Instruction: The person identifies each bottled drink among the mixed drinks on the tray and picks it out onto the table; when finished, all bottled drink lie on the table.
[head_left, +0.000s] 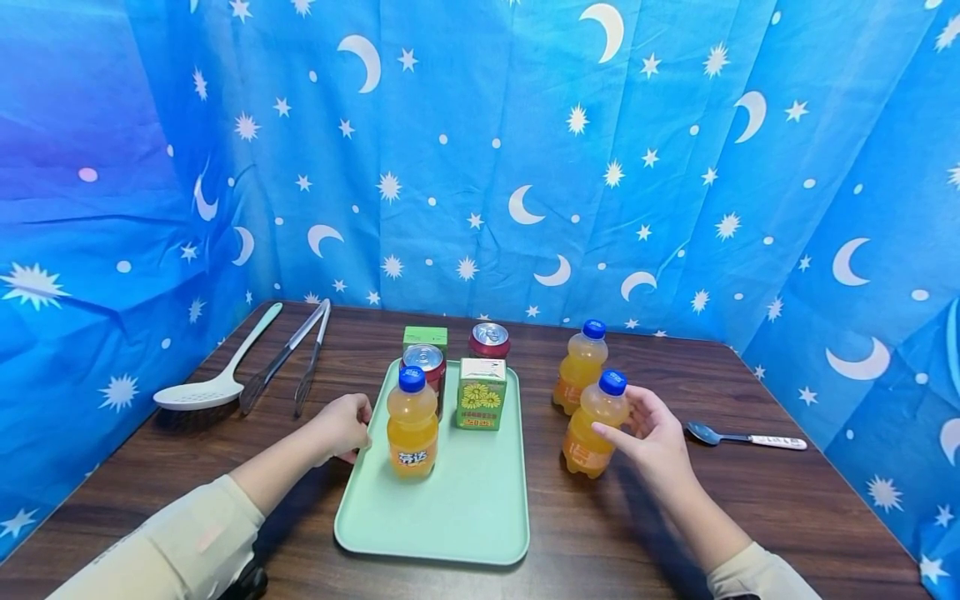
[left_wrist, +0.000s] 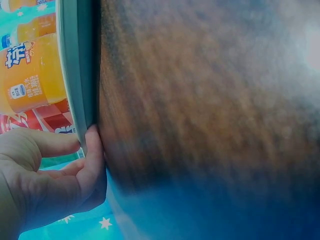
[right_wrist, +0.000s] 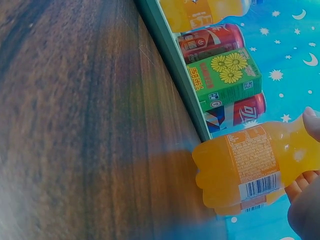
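Observation:
A mint-green tray [head_left: 480, 517] lies mid-table. It carries an orange drink bottle [head_left: 412, 433], a red can [head_left: 424, 367] and a green juice box [head_left: 482, 393]. My left hand [head_left: 347, 425] holds the tray's left rim [left_wrist: 75, 65], with a finger pressed against its outer edge. To the right of the tray, my right hand [head_left: 652, 433] curls round a second orange bottle [head_left: 583, 454] standing on the table. Its thumb is in front of the bottle [right_wrist: 245, 165] and its fingers [right_wrist: 302, 210] are behind.
A third orange bottle [head_left: 579, 367] stands behind the held one. Another red can [head_left: 490, 340] and green box [head_left: 425, 337] stand at the tray's far end. A white slotted spoon [head_left: 217, 375] and tongs [head_left: 292, 358] lie left, a small spoon [head_left: 742, 437] right. Blue star cloth walls surround the table.

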